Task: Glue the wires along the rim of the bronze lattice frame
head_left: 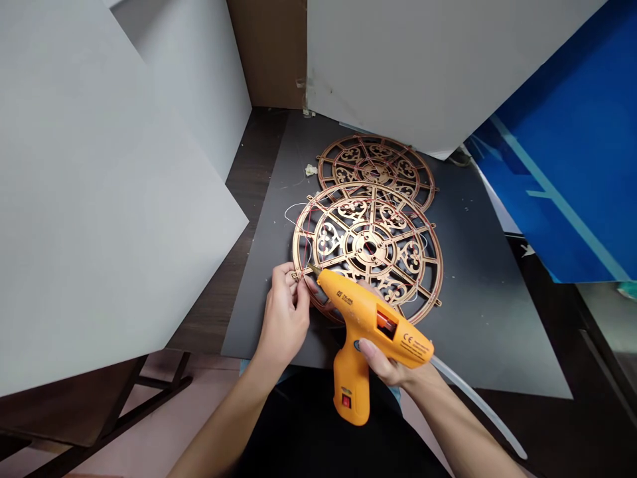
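Observation:
My right hand (381, 362) is wrapped round an orange glue gun (381, 315), its metal nozzle pointing left at the rim of a round, gold-coloured openwork panel (369, 247). A long translucent glue stick (480, 405) sticks out of the gun's back end. At the panel's left edge, my left hand (286, 318) pinches the rim by a small tab, close to the nozzle. Red and white wires run across the panel's spokes and scrollwork. Part of the panel's near side is hidden behind the gun. Behind it lies a second similar panel (375, 169), partly overlapped.
Both panels lie on a dark grey board (472, 265) on a dark wooden table (259, 139). White boards (99, 166) stand at the left and back, and a blue sheet (572, 153) leans at the right. A small pale lump (311, 170) sits beside the rear panel.

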Motion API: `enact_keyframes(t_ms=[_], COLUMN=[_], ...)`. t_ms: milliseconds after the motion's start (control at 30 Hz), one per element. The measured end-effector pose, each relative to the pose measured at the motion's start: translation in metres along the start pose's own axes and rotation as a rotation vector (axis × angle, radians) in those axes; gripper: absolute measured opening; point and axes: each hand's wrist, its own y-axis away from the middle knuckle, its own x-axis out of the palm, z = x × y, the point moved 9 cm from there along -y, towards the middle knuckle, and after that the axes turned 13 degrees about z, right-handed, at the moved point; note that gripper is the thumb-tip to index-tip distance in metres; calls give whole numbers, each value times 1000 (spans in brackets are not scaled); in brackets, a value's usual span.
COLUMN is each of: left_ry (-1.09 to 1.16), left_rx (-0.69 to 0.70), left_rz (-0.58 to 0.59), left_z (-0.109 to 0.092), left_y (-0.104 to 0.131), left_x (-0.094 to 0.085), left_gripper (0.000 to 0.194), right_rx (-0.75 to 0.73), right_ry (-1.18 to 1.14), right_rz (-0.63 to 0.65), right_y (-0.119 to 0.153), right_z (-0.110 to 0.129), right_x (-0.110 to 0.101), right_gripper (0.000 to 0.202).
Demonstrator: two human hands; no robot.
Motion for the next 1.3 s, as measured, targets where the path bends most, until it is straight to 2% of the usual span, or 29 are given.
enact_keyframes(t_ms=[133, 233, 467, 667, 767, 900, 1033, 1200, 1300], left_ry=[146, 235, 267, 252, 274, 294, 330, 332, 324], left_rx=[-44, -50, 19, 48, 63, 80, 69, 60, 85], left_rz=[-9, 7, -21, -16, -35, -57, -60, -69, -63], left_z=[5, 4, -1, 1, 1, -1, 1, 3, 2], left_y=[2, 9, 22, 21, 20, 21, 22, 22, 21], left_x=[-3, 3, 16, 15, 15, 16, 18, 19, 21], left_gripper=[31, 38, 55, 58, 58, 58, 59, 59, 60], right_rx=[-9, -11, 3, 28, 50, 72, 76, 59, 77], right_ry=[23, 44, 28, 52, 21, -47, -94, -89, -62], right_rz=[2, -11, -21, 4, 54, 48, -3, -9, -22], right_y=[-1, -1, -2, 0, -2, -4, -3, -2, -1], right_z=[1, 3, 2, -1, -2, -3, -3, -2, -3], right_x=[-1, -2, -3, -1, 1, -1, -4, -4, -4], right_gripper=[47, 38, 35, 29, 23, 17, 18, 30, 27])
